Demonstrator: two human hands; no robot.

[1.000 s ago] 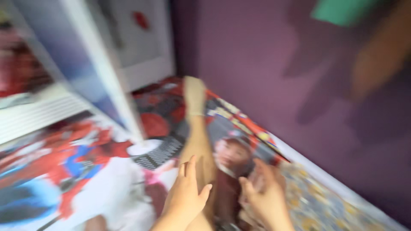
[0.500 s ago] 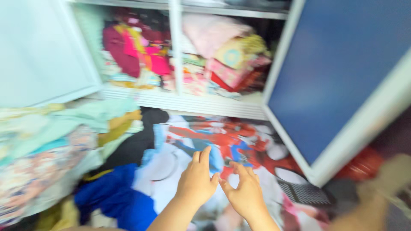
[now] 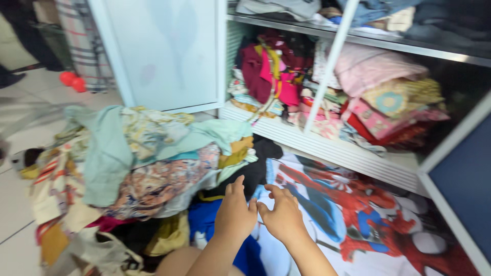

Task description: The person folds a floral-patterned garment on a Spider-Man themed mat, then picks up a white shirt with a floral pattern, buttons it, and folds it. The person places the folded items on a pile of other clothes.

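Reaching forward side by side over a printed sheet (image 3: 358, 225) with a red-and-blue cartoon figure: left hand (image 3: 235, 212) and right hand (image 3: 281, 217), fingertips nearly meeting, almost touching each other. Both grips loosely open, fingers curled, nothing clasped in either; thumb and fingers of the right hand hovering just above the sheet's pale edge, contact impossible to confirm. Lying just left of the hands, a heap of loose clothes (image 3: 138, 163) on the tiled floor (image 3: 15, 240), topped by a mint-green garment (image 3: 105, 148) and patterned fabrics, with a blue cloth (image 3: 207, 220) and a black one (image 3: 258, 163) beside the left wrist. Standing behind, an open white wardrobe (image 3: 169, 51) with shelves stuffed with folded clothing (image 3: 368, 92), magenta and pink pieces among them. Showing at far right, a blue-panelled wardrobe door (image 3: 465, 179) swung open above the sheet.
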